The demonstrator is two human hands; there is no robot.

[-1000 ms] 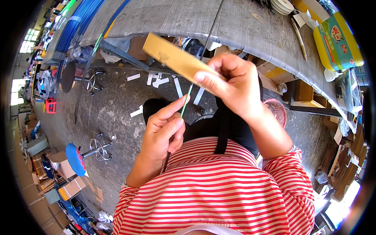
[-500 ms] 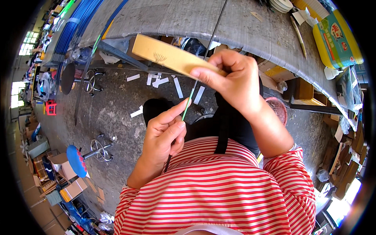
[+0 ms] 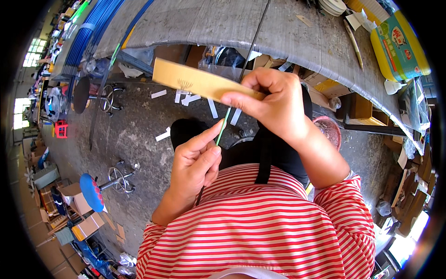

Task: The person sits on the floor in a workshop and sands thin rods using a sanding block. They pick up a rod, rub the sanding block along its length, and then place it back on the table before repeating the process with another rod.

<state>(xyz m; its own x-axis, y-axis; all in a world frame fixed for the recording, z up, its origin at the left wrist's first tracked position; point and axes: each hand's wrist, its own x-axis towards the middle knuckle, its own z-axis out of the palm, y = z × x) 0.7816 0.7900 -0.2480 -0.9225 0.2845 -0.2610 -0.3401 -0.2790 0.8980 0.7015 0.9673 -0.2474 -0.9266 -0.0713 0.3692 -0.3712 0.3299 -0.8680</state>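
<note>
My left hand (image 3: 195, 165) is closed around a thin dark rod (image 3: 254, 39), which has a bright green section (image 3: 223, 125) just above my fingers. The rod slants up and away to the workbench, with its lower end running down by my shirt. Between thumb and fingers, my right hand (image 3: 274, 100) pinches a flat tan strip (image 3: 204, 86) with a dark plant-like mark on it. The strip crosses the rod just above the green section and hides part of it. Whether the two touch cannot be made out.
A grey-covered workbench (image 3: 186, 25) curves across the far side. Long blue rods (image 3: 86, 35) lie at its left, a yellow-green jug (image 3: 402, 46) at its right. White strips (image 3: 212, 108) lie on the floor. A blue-seated stool (image 3: 91, 192) stands left, a pink bucket (image 3: 337, 132) right.
My right hand and the tan strip have shifted slightly left, and the strip shows a different tilt, with some blur. My left hand stays nearly in place on the rod.
</note>
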